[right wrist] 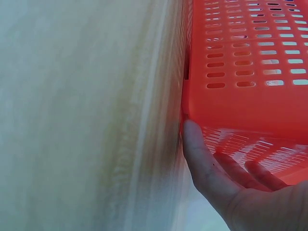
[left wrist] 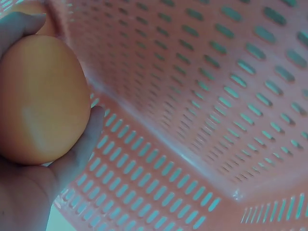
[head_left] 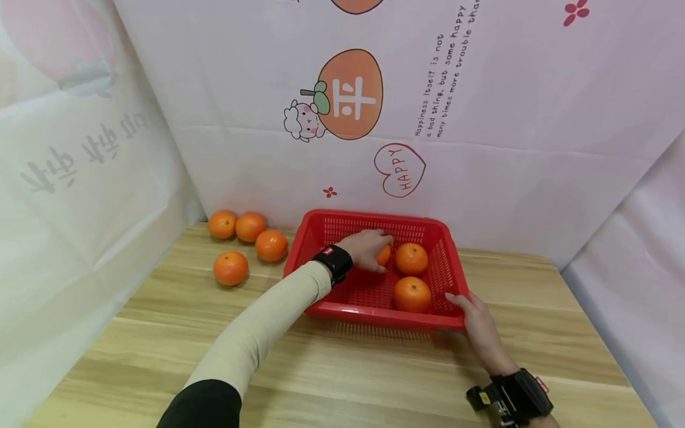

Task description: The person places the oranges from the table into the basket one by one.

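Note:
In the head view my left hand (head_left: 366,249) reaches into a red plastic basket (head_left: 369,318) and grips an orange (head_left: 383,254), mostly hidden behind the fingers. The left wrist view shows that orange (left wrist: 43,101) large, with fingers and thumb curled round it. Two more oranges sit in the basket's right half, one at the back (head_left: 411,258) and one at the front (head_left: 412,295). My right hand (head_left: 478,327) holds the basket's near right corner, thumb over the rim; in the right wrist view its fingers (right wrist: 240,173) lie against the perforated wall.
Several loose oranges lie on the wooden table (head_left: 160,339) left of the basket, among them one nearer the front (head_left: 231,268). A white printed cloth (head_left: 257,160) hangs right behind the basket, with more white cloth at both sides.

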Demonstrator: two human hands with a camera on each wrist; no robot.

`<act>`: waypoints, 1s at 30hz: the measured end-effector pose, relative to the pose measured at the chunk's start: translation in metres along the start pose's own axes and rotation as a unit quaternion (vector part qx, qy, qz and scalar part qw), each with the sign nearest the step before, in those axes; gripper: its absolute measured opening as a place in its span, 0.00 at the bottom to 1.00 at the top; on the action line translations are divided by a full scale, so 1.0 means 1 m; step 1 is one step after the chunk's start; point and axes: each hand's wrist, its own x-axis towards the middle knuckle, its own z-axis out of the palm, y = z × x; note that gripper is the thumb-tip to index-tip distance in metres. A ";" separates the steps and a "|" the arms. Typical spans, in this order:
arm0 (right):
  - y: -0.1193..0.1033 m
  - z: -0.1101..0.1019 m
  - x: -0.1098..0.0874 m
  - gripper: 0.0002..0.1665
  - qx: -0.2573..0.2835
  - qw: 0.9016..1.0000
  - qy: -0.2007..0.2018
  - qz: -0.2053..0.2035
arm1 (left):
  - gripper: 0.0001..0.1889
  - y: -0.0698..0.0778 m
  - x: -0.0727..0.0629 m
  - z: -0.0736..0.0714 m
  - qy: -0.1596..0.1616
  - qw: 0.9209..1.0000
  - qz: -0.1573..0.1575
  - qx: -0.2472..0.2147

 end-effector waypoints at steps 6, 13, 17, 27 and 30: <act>-0.002 0.000 0.000 0.34 0.003 1.000 0.001 0.003 | 0.40 0.002 0.003 0.003 -0.016 0.999 0.005 0.044; -0.003 0.000 -0.002 0.34 0.001 1.000 0.001 0.004 | 0.43 0.001 0.006 0.006 -0.014 0.997 -0.009 0.072; -0.003 0.000 -0.001 0.34 0.002 1.000 -0.001 0.008 | 0.44 0.000 0.007 0.008 -0.015 0.997 -0.006 0.076; -0.003 0.001 -0.001 0.35 -0.008 1.000 -0.002 0.003 | 0.44 -0.003 0.009 0.014 -0.016 0.996 -0.009 0.082; -0.003 0.000 -0.001 0.35 -0.007 1.000 -0.004 0.000 | 0.44 -0.002 0.010 0.013 -0.017 0.996 -0.009 0.084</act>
